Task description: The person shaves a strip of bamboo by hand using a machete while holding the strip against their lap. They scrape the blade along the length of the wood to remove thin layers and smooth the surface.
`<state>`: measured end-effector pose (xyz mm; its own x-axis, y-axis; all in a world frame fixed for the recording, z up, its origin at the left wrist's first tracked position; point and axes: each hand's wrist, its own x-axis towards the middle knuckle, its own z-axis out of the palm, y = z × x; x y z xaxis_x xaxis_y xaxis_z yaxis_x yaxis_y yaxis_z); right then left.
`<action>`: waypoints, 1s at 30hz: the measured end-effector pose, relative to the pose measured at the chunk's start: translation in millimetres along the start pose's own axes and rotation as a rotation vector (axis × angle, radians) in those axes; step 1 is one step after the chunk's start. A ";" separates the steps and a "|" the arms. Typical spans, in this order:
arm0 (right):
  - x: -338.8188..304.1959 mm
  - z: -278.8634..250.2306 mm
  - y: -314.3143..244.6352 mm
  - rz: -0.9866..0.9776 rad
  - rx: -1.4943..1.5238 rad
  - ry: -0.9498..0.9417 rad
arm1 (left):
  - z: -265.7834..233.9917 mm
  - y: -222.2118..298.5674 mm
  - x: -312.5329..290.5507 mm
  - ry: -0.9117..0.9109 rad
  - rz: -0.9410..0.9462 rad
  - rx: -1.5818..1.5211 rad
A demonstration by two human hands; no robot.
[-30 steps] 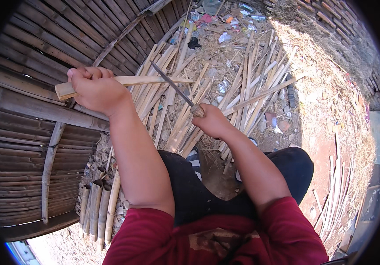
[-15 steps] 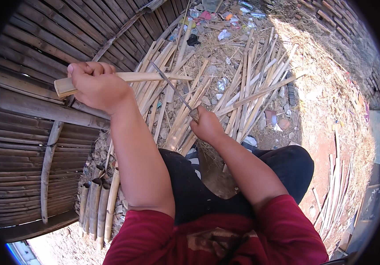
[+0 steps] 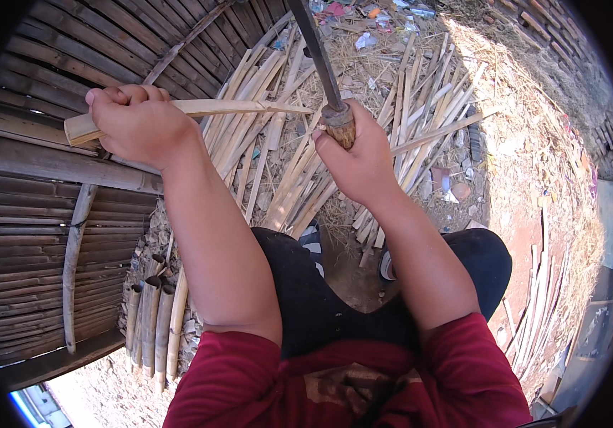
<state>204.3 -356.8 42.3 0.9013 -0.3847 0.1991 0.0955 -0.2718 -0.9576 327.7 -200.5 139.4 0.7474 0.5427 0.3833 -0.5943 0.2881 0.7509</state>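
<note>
My left hand (image 3: 142,128) is closed round a split bamboo strip (image 3: 228,107), gripping it close to its thick cut end. The strip's thin end points right, toward my other hand. In my right hand (image 3: 360,160) is a machete (image 3: 318,53) with a worn wooden handle, its dark blade raised and running out of the top of the view. The blade is apart from the strip. Below and beyond both hands, split bamboo strips (image 3: 249,89) lie heaped on the ground.
A bamboo slat wall (image 3: 57,264) stands close on my left, with several hollow bamboo poles (image 3: 151,321) at its foot. More strips (image 3: 538,307) lie at the right. Litter and straw (image 3: 367,43) cover the far ground, and a brick wall (image 3: 549,28) rises at the far right.
The machete has swung up and away from the bamboo strip as my right hand rose. My left hand, still holding the strip, has shifted slightly left and up.
</note>
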 end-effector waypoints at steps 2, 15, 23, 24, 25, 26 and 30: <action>-12.4 14.0 46.6 0.004 -0.097 0.016 | 5.2 1.9 -7.0 -0.017 -0.008 0.010; -9.2 12.2 109.0 0.291 -0.242 -0.330 | 0.4 0.6 0.7 -0.090 -0.003 -0.026; -0.4 -7.6 87.8 0.278 -0.266 -0.370 | -0.9 12.2 6.8 -0.163 0.217 -0.112; 0.4 -9.7 81.6 0.256 -0.260 -0.316 | -5.5 10.2 9.7 -0.218 0.189 -0.129; 1.8 -9.2 69.7 0.232 -0.253 -0.270 | -6.2 12.2 9.7 -0.197 0.190 -0.117; 3.0 -9.6 56.6 0.213 -0.248 -0.221 | -4.0 13.3 8.6 -0.177 0.185 -0.106; 0.3 -3.6 17.1 0.107 -0.098 -0.089 | -4.9 15.7 8.0 -0.132 0.187 -0.060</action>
<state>204.6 -364.7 26.7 0.9383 -0.3378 0.0741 -0.0406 -0.3203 -0.9465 322.9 -187.8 151.6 0.6526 0.4844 0.5826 -0.7397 0.2410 0.6283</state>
